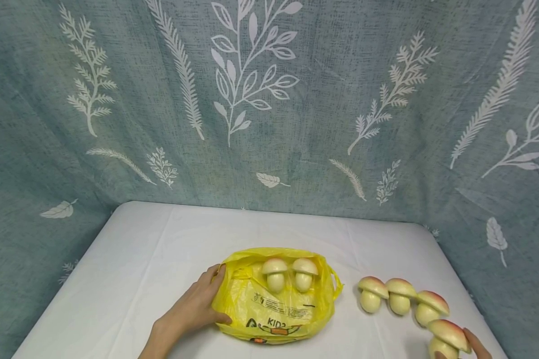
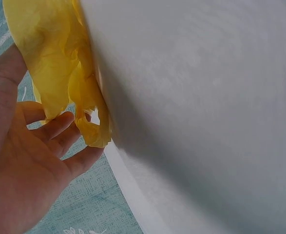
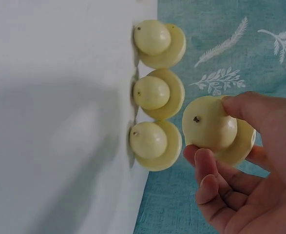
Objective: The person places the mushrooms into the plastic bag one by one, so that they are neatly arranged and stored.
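A yellow plastic bag (image 1: 260, 309) lies with its mouth spread wide, and two toy mushrooms (image 1: 276, 281) with pale stems and red-tinged caps are inside it. At the bag's left side my left hand (image 1: 197, 301) holds the edge; in the left wrist view its fingers (image 2: 60, 127) curl against the yellow plastic. Over at the lower right, my right hand (image 3: 259, 161) grips a toy mushroom (image 3: 208, 124) between thumb and fingers. Much of this hand falls outside the head view. Beside it, three more mushrooms (image 1: 400, 296) stand in a slanting row.
A white-covered table (image 1: 184, 229) bears everything. Behind it and at both sides hangs a grey-green cloth (image 1: 314, 124) printed with white leaves. The bag's handle loop (image 1: 337, 284) sticks out towards the row of mushrooms.
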Motion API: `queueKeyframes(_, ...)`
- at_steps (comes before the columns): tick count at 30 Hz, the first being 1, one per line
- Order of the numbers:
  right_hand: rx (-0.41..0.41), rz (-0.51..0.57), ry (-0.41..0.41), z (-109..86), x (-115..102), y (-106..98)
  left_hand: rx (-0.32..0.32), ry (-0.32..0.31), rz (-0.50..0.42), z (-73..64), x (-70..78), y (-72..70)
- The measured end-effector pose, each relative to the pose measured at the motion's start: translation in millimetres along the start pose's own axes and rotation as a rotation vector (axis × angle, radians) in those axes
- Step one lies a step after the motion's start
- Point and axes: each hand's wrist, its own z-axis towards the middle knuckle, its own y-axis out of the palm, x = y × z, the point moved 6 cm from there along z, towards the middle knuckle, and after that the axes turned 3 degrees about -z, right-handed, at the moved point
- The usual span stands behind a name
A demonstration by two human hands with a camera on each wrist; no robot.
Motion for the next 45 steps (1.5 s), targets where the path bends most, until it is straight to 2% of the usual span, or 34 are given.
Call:
queueKeyframes(1, 0.015, 0.045, 0.021, -1.5, -0.4, 1.7, 0.001, 0.001, -0.001, -0.1, 0.3, -0.2)
queueKeyframes(5, -0.071, 0.171, 0.15, 3.3, 7.6, 14.0, 0.003, 0.004, -0.001, -0.4, 0.5, -0.5)
queueKeyframes(8, -0.078, 0.282, 0.214, 0.3, -2.1, 17.0, 0.002, 0.004, 0.004, -0.5, 0.2, -0.3)
queueKeyframes(11, 0.008, 0.321, 0.155, -9.3, -23.6, 14.5, 0.0, 0.003, 0.004, -0.6, 0.1, -0.1)
queueKeyframes(16, 0.106, 0.273, -0.066, -25.0, -58.0, 13.8, -0.004, -0.001, -0.008, -0.4, -0.1, -0.1)
queueKeyframes(19, 0.106, 0.267, -0.143, -29.9, -74.5, 17.1, -0.01, -0.001, -0.016, 0.3, -0.6, -0.1)
queueKeyframes(25, 0.052, 0.27, -0.248, -35.6, -102.6, 20.4, -0.019, -0.006, -0.024, 1.1, -1.8, 0.8)
queueKeyframes(30, -0.033, 0.141, -0.228, -39.9, -122.5, 25.7, -0.023, -0.013, -0.026, 1.4, -2.6, 0.2)
queueKeyframes(32, -0.057, 0.122, -0.216, -42.0, -128.3, 28.8, -0.024, -0.014, -0.025, 1.5, -2.7, 0.1)
queueKeyframes(38, -0.06, 0.188, -0.282, -46.3, -145.2, 35.6, -0.019, -0.008, -0.018, 1.5, -2.5, 0.3)
queueKeyframes(45, -0.098, 0.182, -0.327, -52.3, -163.5, 47.0, -0.02, -0.015, -0.015, 1.2, -2.1, -0.1)
